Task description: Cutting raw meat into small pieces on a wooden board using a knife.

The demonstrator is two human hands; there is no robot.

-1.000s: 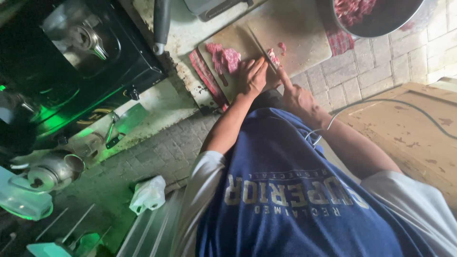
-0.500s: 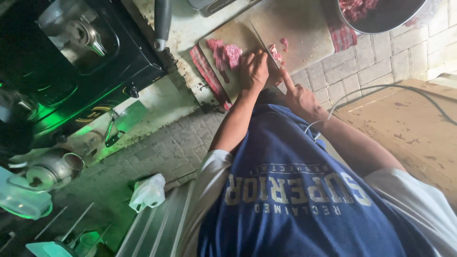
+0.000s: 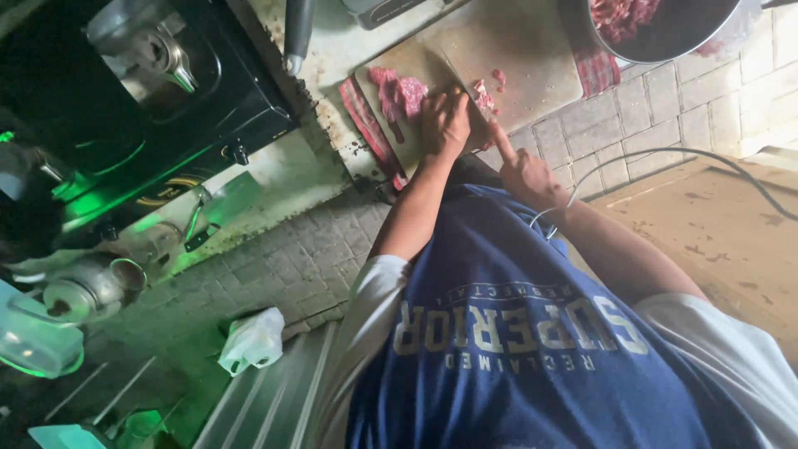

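Partly cut: left hand [image 3: 445,123] presses the raw meat [image 3: 397,93] flat on the cutting board [image 3: 515,50], fingers spread; right hand [image 3: 525,170] seems closed on a knife handle; a bowl [image 3: 665,33] already holds chopped pieces.

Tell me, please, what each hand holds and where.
The left hand pins the raw meat to the cutting board from above. The right hand, index finger out, sits beside it; whether it holds anything cannot be told.

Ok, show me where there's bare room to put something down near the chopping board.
Free: the far part of the chopping board, between the meat scraps and the bowl; the tiles below the bowl; the wooden top past the cable. Crowded: the board's left end, with the left hand on the meat and the right hand close by.
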